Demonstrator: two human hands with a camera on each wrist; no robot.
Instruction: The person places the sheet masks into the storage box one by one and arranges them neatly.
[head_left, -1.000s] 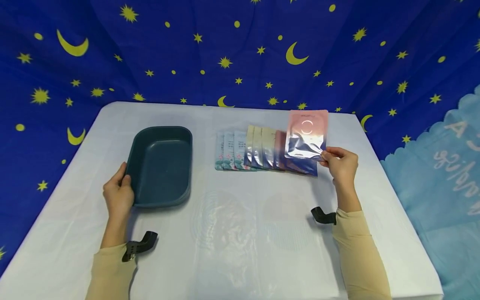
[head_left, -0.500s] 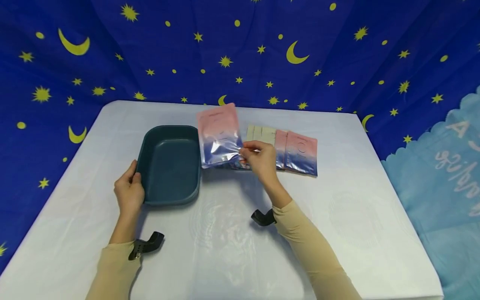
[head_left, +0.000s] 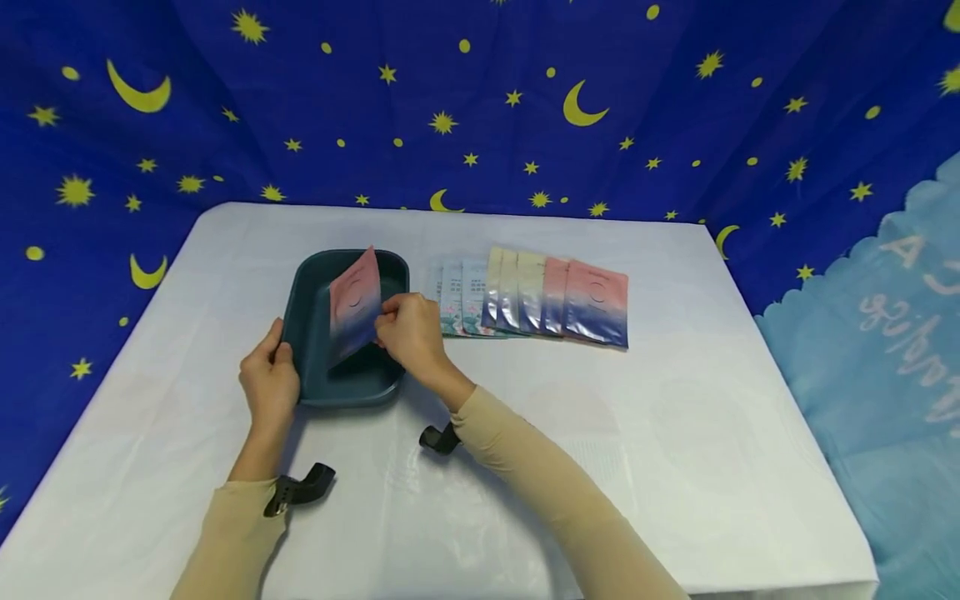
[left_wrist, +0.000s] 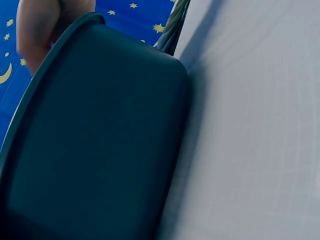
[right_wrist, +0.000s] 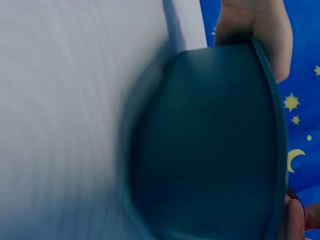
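Observation:
In the head view a dark teal plastic basin [head_left: 330, 393] is at the left of the table. My left hand [head_left: 272, 379] grips its left rim, thumb over the edge. A pink-and-blue foil sheet mask packet [head_left: 356, 304] hangs tilted over the basin's inside, its lower end within the rim. My right hand [head_left: 414, 333] pinches the packet's right edge from above the basin's right side. The basin's outer wall [left_wrist: 100, 135] fills much of the left wrist view. Its wall [right_wrist: 210, 145] also dominates the right wrist view, which does not show the packet.
Right of the basin lies an overlapping row of packets: light blue floral ones [head_left: 452, 302], cream ones [head_left: 531, 283] and pink-and-blue ones [head_left: 596, 304]. A white cloth [head_left: 675, 467] covers the table. Behind it hangs a blue curtain [head_left: 495, 125] with stars and moons.
My right hand has carried the pink-and-blue packet leftward from the row's right end to over the basin. My left hand and the basin have shifted slightly right.

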